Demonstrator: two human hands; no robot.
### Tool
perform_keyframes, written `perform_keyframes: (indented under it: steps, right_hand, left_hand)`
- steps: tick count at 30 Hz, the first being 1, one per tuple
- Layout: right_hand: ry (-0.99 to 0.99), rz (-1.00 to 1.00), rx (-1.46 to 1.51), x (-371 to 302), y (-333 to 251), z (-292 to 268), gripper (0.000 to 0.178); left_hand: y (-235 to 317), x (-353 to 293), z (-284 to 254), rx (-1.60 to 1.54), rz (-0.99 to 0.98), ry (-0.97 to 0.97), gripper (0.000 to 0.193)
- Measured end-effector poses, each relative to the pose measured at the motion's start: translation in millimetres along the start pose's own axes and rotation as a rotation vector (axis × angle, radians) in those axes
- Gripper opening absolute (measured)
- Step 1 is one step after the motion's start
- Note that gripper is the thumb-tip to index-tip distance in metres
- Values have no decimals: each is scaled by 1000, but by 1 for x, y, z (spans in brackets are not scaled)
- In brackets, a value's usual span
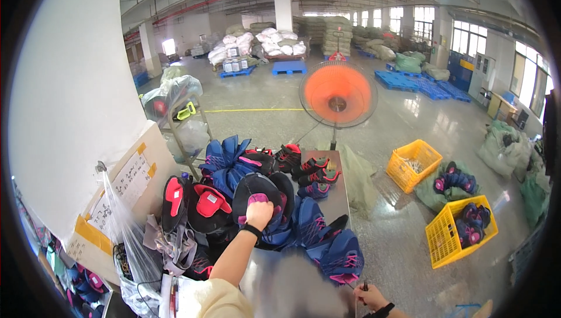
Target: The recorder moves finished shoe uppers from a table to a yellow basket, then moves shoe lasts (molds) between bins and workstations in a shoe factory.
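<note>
My left hand (259,215), with a black band at its wrist, is closed on the pink part of a black-and-blue shoe upper (242,192) in the middle of the table. My right hand (372,298) is closed around a thin dark pen-like tool (365,286) at the table's near right. Just beyond it lies a blue shoe upper (346,255) with pink laces. More blue uppers (225,163) are fanned out behind my left hand. To its left are black pieces with a red lining (210,201). The tool's exact kind is too small to make out.
Small black-and-red shoes (318,169) line the table's far right. An orange fan (338,93) stands beyond. Yellow crates (435,239) (403,172) sit on the floor at right. At left are a cardboard panel (111,201), a clear plastic bag (125,230) and a metal rack (181,131).
</note>
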State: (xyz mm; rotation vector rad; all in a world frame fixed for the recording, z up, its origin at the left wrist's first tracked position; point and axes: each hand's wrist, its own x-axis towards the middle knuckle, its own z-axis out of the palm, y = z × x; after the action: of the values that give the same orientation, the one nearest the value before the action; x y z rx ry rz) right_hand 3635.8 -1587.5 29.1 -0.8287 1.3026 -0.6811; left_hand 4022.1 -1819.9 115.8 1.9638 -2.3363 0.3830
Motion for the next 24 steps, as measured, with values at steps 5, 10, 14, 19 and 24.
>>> perform_keyframes:
  steps: [5, 10, 14, 19, 24]
  right_hand:
    - [-267, -49, 168, 3, -3, -85, 17]
    - [-106, -136, 863, 26, -41, -167, 21]
    - [-265, 32, 619, 79, -44, -222, 18]
    - [-746, -154, 701, 59, -120, -179, 16]
    - [-1325, -184, 376, -21, -161, -63, 20]
  left_hand:
    - [60, -80, -61, -88, -99, -50, 23]
    - [163, -226, -88, -910, -341, 34, 17]
    - [254, -355, -132, -1921, -1335, 371, 21]
    - [370, -429, -224, -1754, -1482, 956, 20]
    - [498, -511, -300, -1438, -1649, 1509, 14]
